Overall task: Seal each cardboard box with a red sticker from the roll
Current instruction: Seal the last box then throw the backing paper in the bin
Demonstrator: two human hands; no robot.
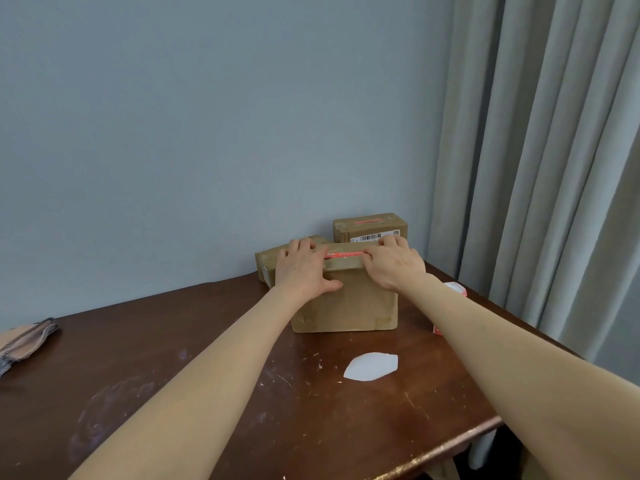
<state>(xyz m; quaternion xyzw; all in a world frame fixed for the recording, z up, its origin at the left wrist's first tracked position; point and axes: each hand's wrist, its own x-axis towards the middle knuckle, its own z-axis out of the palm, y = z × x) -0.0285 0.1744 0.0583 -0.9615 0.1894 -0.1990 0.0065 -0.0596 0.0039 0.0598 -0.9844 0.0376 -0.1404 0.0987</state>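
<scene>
Left hand [304, 268] is spread over the top edge of the front cardboard box [346, 306], with the fingers laid on the lid and the thumb down on the front face. It's pressing, gripping nothing. Right hand [394, 265] does much the same, fingers flat on the red sticker [343, 255], which runs along the lid between the two hands. I read this as the smoothing-down step: the sticker is on and being rubbed home.

Just behind, at centre frame against the wall, the rear box [370, 228] carries a red strip on its top, so I'd call that one sealed. The low box [268, 263] behind my left hand is mostly hidden, and I can't tell whether it has a sticker. It may be the one left.

The sticker roll [456, 288] peeks out behind my right forearm, right of the front box. A white backing scrap [372, 366] lies lower centre, near the front box.

The tabletop [207, 375] is dark brown wood, scuffed with pale smears and scratches. A corded cloth piece [29, 337] sits at the left edge. There's a grey-blue wall [207, 133] behind and a pleated grey curtain [536, 168] down the right.
</scene>
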